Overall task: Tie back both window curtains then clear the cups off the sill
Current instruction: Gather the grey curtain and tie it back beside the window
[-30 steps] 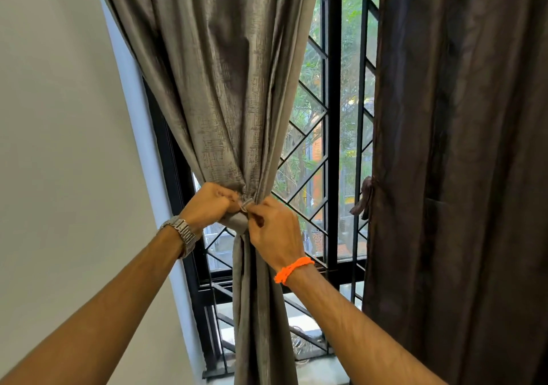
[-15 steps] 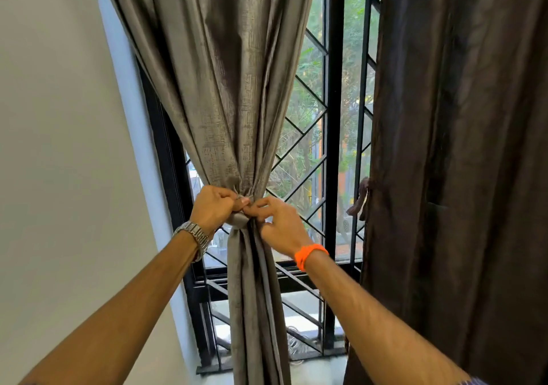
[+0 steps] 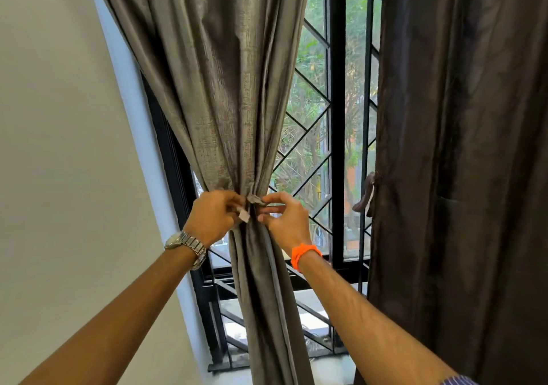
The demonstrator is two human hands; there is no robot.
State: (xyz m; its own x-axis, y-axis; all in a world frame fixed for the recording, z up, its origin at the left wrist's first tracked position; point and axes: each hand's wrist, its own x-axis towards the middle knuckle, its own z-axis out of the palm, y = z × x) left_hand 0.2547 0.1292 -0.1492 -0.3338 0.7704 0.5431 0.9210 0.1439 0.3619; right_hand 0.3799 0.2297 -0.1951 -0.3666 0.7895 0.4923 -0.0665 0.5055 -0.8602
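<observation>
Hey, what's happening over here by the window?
A person is tying back the grey curtain on the left side of the window. It is gathered into a bunch, and the left hand and right hand each pinch an end of the tie-back strap around it; the ends are not yet joined. The dark curtain on the right hangs loose, its own tie dangling at its edge. No cups are visible.

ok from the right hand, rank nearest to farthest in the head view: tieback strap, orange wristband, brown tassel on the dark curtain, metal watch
1. tieback strap, pinched in its fingers.
2. orange wristband, on its own wrist just below.
3. and 4. metal watch, left, and brown tassel, right: too close to call.
</observation>
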